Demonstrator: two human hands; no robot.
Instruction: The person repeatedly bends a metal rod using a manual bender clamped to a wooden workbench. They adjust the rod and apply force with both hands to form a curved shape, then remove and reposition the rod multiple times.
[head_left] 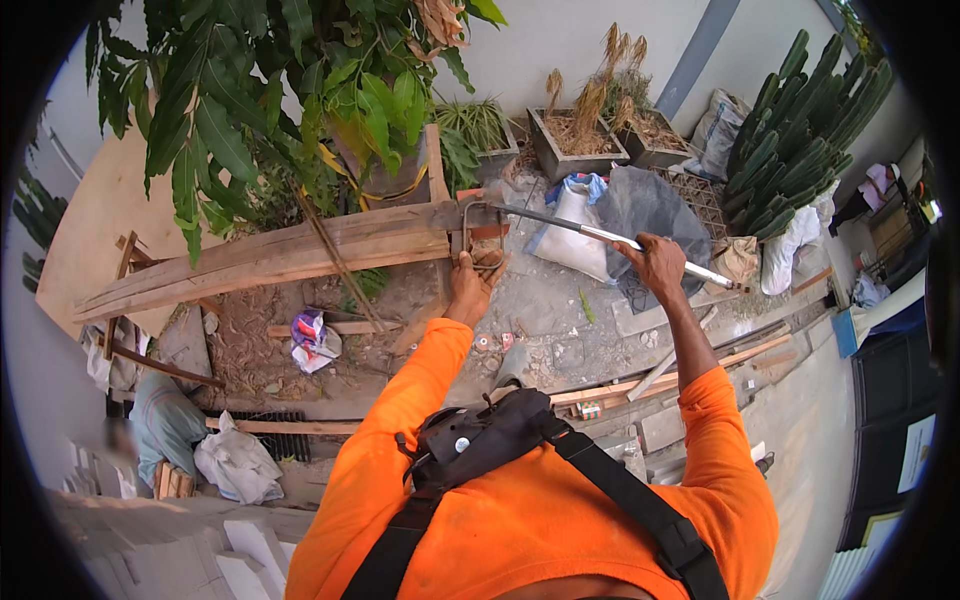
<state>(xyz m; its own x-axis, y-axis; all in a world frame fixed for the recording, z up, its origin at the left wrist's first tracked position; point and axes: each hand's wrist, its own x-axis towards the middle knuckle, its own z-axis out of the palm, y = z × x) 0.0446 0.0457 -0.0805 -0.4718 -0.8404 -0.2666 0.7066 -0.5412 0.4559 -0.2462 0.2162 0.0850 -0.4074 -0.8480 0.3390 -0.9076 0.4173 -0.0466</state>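
Observation:
My left hand [474, 288] is closed on the lower part of a thin metal rod bent into a rectangle [464, 235], at the right end of a thick wooden beam [290, 248]. A long straight bar [570, 228], dark toward its left end and whitish along the rest, slants from the bent rod down to the right. My right hand [655, 265] is wrapped round this bar toward its right part. The bar's left end is at the top of the bent rod; exactly how they meet is too small to tell.
A leafy plant [215, 120] hangs over the beam. Beyond lie a white sack [575, 235], dark mesh [655, 225], planters [575, 145] and a tall cactus [805, 140]. Wooden strips [690, 368] lie on the rubble-strewn ground nearer me. A plastic bag [315, 340] sits below the beam.

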